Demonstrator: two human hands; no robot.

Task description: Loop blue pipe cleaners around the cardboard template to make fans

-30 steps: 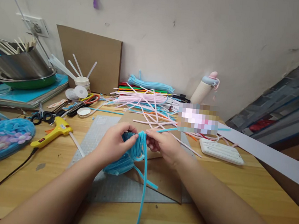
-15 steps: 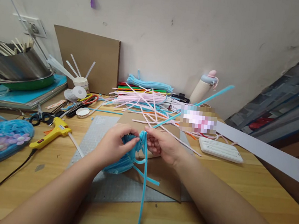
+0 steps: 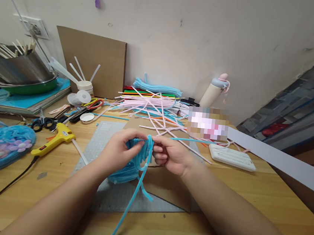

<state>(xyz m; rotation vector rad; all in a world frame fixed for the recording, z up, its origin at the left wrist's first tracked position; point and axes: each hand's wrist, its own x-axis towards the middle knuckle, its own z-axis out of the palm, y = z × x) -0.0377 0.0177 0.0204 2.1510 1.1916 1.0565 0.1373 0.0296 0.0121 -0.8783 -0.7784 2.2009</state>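
Observation:
A blue piece woven from pipe cleaners (image 3: 129, 170) stands over the grey cutting mat (image 3: 100, 199) and a cardboard sheet (image 3: 169, 186). My left hand (image 3: 124, 147) is closed around its upper edge, thumb and fingers pinching it. Just to the right, my right hand (image 3: 171, 154) pinches a blue pipe cleaner (image 3: 191, 140) at that same edge; one length of it points right past the knuckles. Another blue strand (image 3: 131, 204) hangs down toward the table's front, and a shorter end sticks out beside it. My left hand hides part of the woven piece.
Loose pink pipe cleaners (image 3: 147, 105) lie behind my hands. At left are a yellow glue gun (image 3: 56, 140), black-handled scissors (image 3: 42, 122) and a blue flowered piece (image 3: 5, 146). A white power bank (image 3: 232, 158) lies right; a bottle (image 3: 214, 91) stands behind.
The pipe cleaner in my right hand has swung from pointing up and right to nearly level. The hanging strand's lower end has shifted left. Both hands stay at the woven edge.

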